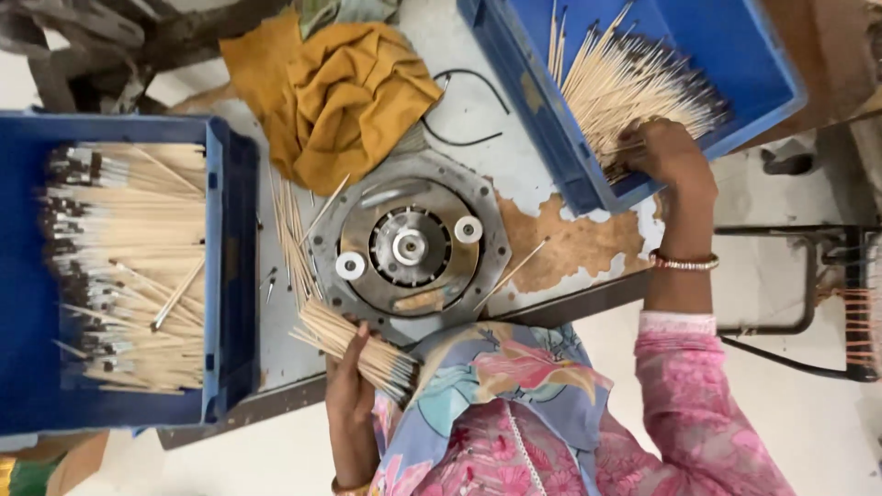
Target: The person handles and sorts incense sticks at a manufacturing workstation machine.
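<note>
My left hand [347,390] grips a bundle of thin wooden sticks with dark tips [354,344] at the near edge of the worktable, just below a round metal machine plate [409,246]. My right hand [669,154] reaches into the blue crate [551,110] at the upper right and closes on a fan of bare pale sticks [634,83] lying in it. A bangle sits on that wrist, above a pink sleeve.
A second blue crate [220,276] at the left holds several rows of dark-tipped sticks. Loose sticks [292,230] lie beside the plate. A mustard cloth [340,92] and a black wire [469,106] lie at the back. A metal frame [790,276] stands at the right.
</note>
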